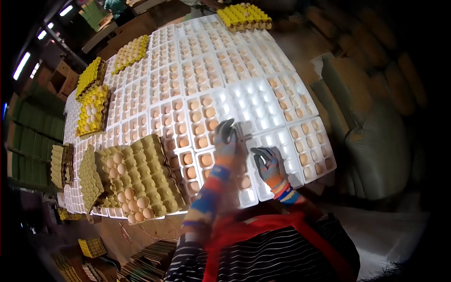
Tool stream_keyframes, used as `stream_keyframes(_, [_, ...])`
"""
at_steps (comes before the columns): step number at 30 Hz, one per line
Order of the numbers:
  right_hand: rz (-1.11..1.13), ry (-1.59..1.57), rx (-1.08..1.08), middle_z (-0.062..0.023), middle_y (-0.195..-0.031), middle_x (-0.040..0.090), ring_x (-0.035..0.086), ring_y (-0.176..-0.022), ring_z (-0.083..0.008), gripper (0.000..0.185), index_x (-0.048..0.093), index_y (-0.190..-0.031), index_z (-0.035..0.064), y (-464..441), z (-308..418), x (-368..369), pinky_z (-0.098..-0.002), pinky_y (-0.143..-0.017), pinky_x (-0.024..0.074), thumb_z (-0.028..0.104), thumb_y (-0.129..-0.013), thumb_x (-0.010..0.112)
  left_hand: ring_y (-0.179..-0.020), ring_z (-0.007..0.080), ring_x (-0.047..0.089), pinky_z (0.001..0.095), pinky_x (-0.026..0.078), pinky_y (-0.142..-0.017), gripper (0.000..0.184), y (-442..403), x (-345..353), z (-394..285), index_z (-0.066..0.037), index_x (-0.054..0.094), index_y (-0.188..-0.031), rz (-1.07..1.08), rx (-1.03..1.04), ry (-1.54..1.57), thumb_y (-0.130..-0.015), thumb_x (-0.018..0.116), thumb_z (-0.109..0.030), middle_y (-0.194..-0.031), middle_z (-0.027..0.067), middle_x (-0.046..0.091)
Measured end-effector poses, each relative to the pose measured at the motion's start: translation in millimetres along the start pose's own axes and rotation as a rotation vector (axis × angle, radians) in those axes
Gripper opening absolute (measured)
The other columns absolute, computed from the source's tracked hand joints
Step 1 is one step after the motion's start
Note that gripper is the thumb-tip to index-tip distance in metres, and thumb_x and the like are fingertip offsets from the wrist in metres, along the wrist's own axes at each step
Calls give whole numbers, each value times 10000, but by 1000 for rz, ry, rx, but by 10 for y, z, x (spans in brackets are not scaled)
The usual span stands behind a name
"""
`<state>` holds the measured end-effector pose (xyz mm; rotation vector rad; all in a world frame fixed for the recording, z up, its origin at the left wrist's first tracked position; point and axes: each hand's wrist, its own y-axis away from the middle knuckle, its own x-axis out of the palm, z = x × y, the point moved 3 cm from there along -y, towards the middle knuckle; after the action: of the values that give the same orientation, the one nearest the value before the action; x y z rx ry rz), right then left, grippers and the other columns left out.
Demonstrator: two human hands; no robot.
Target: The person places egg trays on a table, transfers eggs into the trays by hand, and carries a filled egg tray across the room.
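Both of my hands wear grey gloves with striped, colourful cuffs. My left hand (226,138) is over a white egg tray (240,162) in front of me, its fingers partly bent and apart. To its right, my right hand (266,162) hovers above another white tray (285,141), thumb and fingers curved with a gap between them. I see no egg clearly in either hand. Brown eggs (203,142) sit in the tray cups left of my left hand, and more eggs (303,159) fill the tray at the right edge.
A pulp tray stack (155,176) with several eggs stands at the near left. Yellow trays (91,110) line the far left side, and another yellow stack (244,18) is at the far corner. Large sacks (376,150) lean right of the table. Other people stand beyond it.
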<state>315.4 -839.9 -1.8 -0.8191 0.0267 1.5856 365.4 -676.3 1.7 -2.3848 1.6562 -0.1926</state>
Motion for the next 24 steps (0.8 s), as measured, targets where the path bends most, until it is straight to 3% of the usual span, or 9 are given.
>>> stream_keyframes(2, [-31, -81, 17, -114, -986, 623, 576, -966, -248, 212, 628, -1009, 13, -4, -2, 28, -322, -850, 438, -19, -814, 552, -1101, 322, 511, 444, 388, -946, 345, -196, 174, 225, -100, 547, -1189, 30, 296, -831, -854, 521, -175, -1154, 176, 545])
stream_keyframes(4, [-64, -195, 110, -124, -984, 629, 563, -965, -299, 222, 640, -999, 43, -16, -166, 131, -374, -889, 424, 4, -791, 573, -1203, 398, 395, 538, 257, -1021, 427, -168, 190, 494, -151, 511, -1248, 150, 193, -1221, -840, 504, -275, -1236, 214, 483])
stream_keyframes(8, [-14, -296, -23, -135, -978, 635, 579, -925, -303, 210, 636, -997, 24, -292, 73, 259, -366, -852, 439, 18, -799, 566, -1280, 403, 296, 544, 189, -1057, 523, 177, -463, -269, -171, 484, -1295, 75, 272, -875, -792, 579, -278, -1371, 227, 350])
stream_keyframes(11, [235, -389, -57, -126, -955, 636, 582, -914, -289, 186, 651, -961, 27, -493, 735, 520, -359, -823, 450, 52, -782, 609, -1029, 386, 485, 507, 377, -859, 493, 820, -1603, -1056, -136, 621, -1096, -308, 321, -1156, -619, 709, -229, -1136, 182, 509])
stream_keyframes(13, [384, -391, -141, -115, -942, 625, 581, -912, -272, 219, 654, -981, 58, -398, 1085, 881, -336, -813, 461, 58, -762, 641, -934, 383, 517, 473, 415, -778, 546, 1384, -2295, -1192, -126, 556, -1166, -624, -2, -1486, -670, 704, -298, -1129, 189, 518])
stream_keyframes(14, [450, -374, -324, -101, -947, 616, 587, -882, -258, 244, 646, -997, 62, -395, 1349, 1057, -315, -776, 479, 68, -754, 656, -894, 353, 539, 454, 434, -751, 585, 1624, -2570, -1109, -143, 528, -1195, -587, -138, -1647, -673, 705, -339, -1101, 161, 526])
stream_keyframes(18, [665, -513, -322, -124, -920, 593, 590, -815, -297, 252, 630, -999, 81, -323, 2006, 1898, -345, -713, 487, 136, -754, 662, -824, 320, 574, 412, 468, -704, 526, 1740, -2769, -994, -154, 527, -1146, -436, -443, -1294, -689, 713, -337, -1022, 136, 537])
stream_keyframes(22, [701, -350, -253, -140, -947, 597, 597, -863, -301, 268, 620, -999, 88, -257, 2358, 2209, -363, -729, 487, 209, -762, 655, -902, 306, 587, 372, 495, -760, 383, 1941, -3143, -750, -70, 530, -1105, -703, -223, -808, -760, 646, -187, -1066, 130, 550])
stream_keyframes(24, [748, -135, -380, -150, -969, 592, 596, -887, -300, 306, 608, -1013, 90, -124, 2524, 2315, -370, -741, 486, 246, -754, 658, -984, 202, 537, 324, 498, -757, 316, 2076, -3434, -913, -36, 537, -1100, -897, -130, 92, -795, 557, -113, -1056, 93, 536])
